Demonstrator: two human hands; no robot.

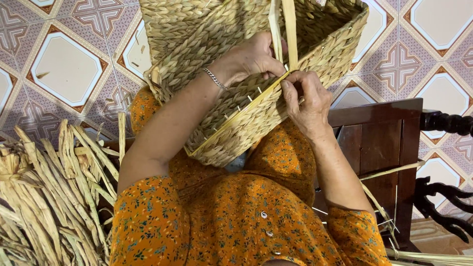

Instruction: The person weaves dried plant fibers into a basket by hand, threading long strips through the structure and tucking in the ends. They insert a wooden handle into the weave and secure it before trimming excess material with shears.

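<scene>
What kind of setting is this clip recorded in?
Probably a home used for handcraft weaving: patterned floor tiles, dark wooden furniture, a heap of dried straw, and a woven basket on the person's lap.

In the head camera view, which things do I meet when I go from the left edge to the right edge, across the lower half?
Pile of dried straw strips → left forearm in the orange flowered sleeve → lower corner of the woven basket → right forearm → dark wooden chair → tiled floor.

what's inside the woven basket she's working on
The left hand reaches into the woven basket at its rim, beside two upright flat straw strips. The right hand pinches the rim from outside. The basket's bottom is hidden by its wall and the hands.
</scene>
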